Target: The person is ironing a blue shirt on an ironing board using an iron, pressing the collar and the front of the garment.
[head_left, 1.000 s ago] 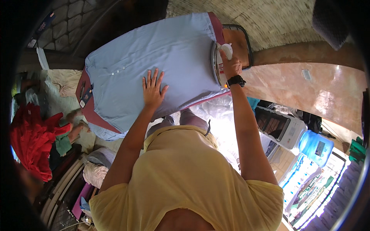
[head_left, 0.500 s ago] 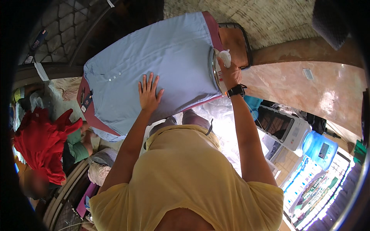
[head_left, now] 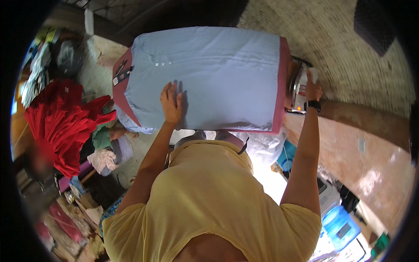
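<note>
A light blue shirt (head_left: 209, 78) with a few white buttons lies spread over a maroon-covered ironing board (head_left: 281, 83). My right hand (head_left: 313, 89) is closed round the handle of a clothes iron (head_left: 300, 92). The iron is beyond the board's right end, at a black-framed brown rest (head_left: 289, 81), with a small orange light glowing on it. Whether it bears fully on the rest I cannot tell. Over the shirt's near half is my left hand (head_left: 171, 104), empty, fingers apart and slightly bent. Its shadow falls on the cloth just beside it.
At the left, a person holds or sits by a heap of red cloth (head_left: 65, 126). A dark pen-like item and tag (head_left: 123, 75) lie on the board's left end. Clear plastic (head_left: 267, 146) hangs near the board's right front. A blue water bottle (head_left: 340, 227) stands lower right.
The iron has left the shirt's right edge and moved right, past the board's end. My left hand has lifted from flat on the shirt, its fingers now bent. The whole view has turned.
</note>
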Motion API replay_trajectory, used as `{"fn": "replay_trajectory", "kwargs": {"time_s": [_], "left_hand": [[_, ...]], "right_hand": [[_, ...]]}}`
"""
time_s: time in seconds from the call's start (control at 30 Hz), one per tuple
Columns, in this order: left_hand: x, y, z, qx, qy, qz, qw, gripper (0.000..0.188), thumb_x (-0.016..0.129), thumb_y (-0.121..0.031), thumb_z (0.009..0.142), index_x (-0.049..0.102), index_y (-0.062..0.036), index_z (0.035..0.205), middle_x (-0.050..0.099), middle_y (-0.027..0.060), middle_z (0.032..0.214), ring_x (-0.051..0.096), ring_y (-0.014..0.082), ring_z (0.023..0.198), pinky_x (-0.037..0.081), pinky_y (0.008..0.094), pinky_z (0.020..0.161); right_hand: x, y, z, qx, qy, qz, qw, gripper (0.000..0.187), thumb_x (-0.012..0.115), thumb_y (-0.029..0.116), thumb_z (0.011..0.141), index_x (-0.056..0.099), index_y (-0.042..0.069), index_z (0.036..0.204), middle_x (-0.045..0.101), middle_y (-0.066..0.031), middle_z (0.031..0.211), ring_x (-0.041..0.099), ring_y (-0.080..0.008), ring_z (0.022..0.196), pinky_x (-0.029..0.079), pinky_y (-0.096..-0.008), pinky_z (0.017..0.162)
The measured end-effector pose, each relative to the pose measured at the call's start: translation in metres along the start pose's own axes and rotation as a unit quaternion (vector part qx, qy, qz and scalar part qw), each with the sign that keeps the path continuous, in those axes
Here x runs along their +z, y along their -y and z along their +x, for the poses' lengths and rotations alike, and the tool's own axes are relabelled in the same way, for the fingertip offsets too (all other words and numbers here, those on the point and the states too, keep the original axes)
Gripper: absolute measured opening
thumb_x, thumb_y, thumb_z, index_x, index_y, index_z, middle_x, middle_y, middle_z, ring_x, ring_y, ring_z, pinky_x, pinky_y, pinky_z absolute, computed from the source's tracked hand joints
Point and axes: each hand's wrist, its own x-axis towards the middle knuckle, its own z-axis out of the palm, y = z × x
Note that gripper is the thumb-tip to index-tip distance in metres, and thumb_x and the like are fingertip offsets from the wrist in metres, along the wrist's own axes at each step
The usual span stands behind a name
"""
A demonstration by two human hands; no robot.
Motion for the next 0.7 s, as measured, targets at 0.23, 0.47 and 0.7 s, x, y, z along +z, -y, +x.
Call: {"fn": "replay_trajectory", "kwargs": {"time_s": [0.23, 0.47, 0.7], "left_hand": [[-0.044, 0.097, -0.025, -0.185, -0.211, 0.122, 0.952, 0.052, 0.064, -0.021, 0.09, 0.046, -0.0029, 0.136, 0.045, 0.0218, 0.136, 0.04, 0.0408, 0.128, 0.031, 0.049, 0.108], [-0.058, 0.152, -0.009, -0.446, -0.107, 0.176, 0.871, 0.066, 0.075, -0.032, 0.079, 0.048, -0.0032, 0.132, 0.042, 0.0245, 0.138, 0.039, 0.0414, 0.13, 0.037, 0.0511, 0.103], [-0.05, 0.206, -0.024, -0.412, -0.133, 0.136, 0.891, 0.057, 0.076, -0.037, 0.079, 0.058, 0.0044, 0.113, 0.068, 0.0239, 0.098, 0.066, 0.0386, 0.092, 0.05, 0.0451, 0.081]], "right_hand": [[0.0, 0.019, -0.022, -0.021, -0.008, 0.044, 0.999, 0.103, 0.051, 0.084, 0.075, 0.064, -0.012, 0.112, 0.063, -0.034, 0.113, 0.061, -0.0413, 0.111, 0.047, -0.0471, 0.094], [0.03, -0.029, -0.023, -0.187, -0.165, 0.13, 0.96, 0.07, 0.071, 0.057, 0.081, 0.055, -0.005, 0.111, 0.063, -0.025, 0.104, 0.064, -0.0382, 0.097, 0.051, -0.0434, 0.083], [0.028, -0.037, -0.034, -0.347, -0.334, -0.005, 0.877, 0.044, 0.072, 0.038, 0.085, 0.056, 0.002, 0.105, 0.056, -0.0166, 0.096, 0.052, -0.0342, 0.094, 0.042, -0.0478, 0.081]]}}
